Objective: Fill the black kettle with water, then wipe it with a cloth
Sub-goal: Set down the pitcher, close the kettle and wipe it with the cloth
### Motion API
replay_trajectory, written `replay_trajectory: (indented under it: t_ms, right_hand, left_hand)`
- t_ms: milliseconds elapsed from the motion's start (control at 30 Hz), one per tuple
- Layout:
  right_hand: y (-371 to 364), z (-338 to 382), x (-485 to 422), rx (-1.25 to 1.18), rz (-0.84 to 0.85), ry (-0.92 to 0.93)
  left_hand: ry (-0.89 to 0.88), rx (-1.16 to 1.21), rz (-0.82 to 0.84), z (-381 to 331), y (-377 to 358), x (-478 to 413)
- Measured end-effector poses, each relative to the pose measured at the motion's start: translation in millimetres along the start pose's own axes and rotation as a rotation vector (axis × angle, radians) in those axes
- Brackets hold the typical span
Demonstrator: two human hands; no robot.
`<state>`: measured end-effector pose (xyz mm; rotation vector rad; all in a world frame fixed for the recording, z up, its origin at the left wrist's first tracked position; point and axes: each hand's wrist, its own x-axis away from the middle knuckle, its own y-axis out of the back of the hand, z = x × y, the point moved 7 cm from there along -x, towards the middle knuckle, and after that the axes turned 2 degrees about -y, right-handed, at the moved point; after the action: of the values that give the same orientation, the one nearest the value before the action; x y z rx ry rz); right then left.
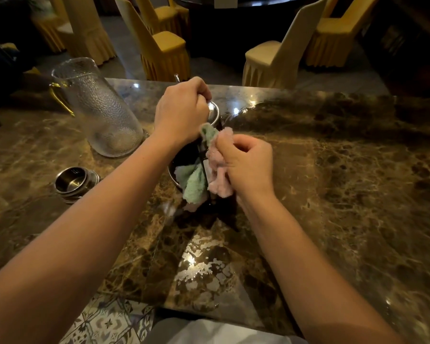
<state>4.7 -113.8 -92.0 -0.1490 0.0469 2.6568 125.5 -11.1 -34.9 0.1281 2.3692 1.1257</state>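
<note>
The black kettle [184,158] stands on the marble table [333,170] in the middle of the view, mostly hidden by my hands and the cloth. Its shiny metal lid area [215,110] shows behind my left hand [181,112], which is closed around the top of the kettle, seemingly its handle. My right hand [246,162] grips a pink and green cloth [201,180] and presses it against the kettle's near side. The cloth hangs down over the kettle's thin black handle bar [204,160].
A tall textured glass pitcher [99,108] with a gold handle stands to the left. A small steel lid or cup [75,181] lies at the left front. Yellow-covered chairs [164,50] stand behind the table. Patterned floor tiles [109,321] show near the table's front edge.
</note>
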Motion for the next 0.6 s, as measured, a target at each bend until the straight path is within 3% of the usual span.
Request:
replay_trajectory:
  t_ms: [67, 167, 267, 367, 533, 600]
  right_hand:
    - [-14, -19, 2, -0.003, -0.026, -0.048]
    - [-10, -57, 19, 0.189, 0.015, -0.115]
    - [-2, -72, 39, 0.098, 0.118, -0.204]
    - [-12, -45, 48, 0.074, 0.122, -0.071]
    - [-16, 17, 38, 0.135, -0.026, 0.247]
    - [-13, 3, 38, 0.175, 0.002, 0.245]
  left_hand:
    - [0.004, 0.008, -0.007, 1, 0, -1]
    - [0.007, 0.000, -0.011, 1, 1, 0]
    - [0.004, -0.001, -0.021, 0, 1, 0]
    - [-0.003, -0.007, -0.030, -1, 1, 0]
    - [0.000, 0.004, -0.005, 3, -1, -3]
    - [0.014, 0.008, -0.014, 2, 0, -3]
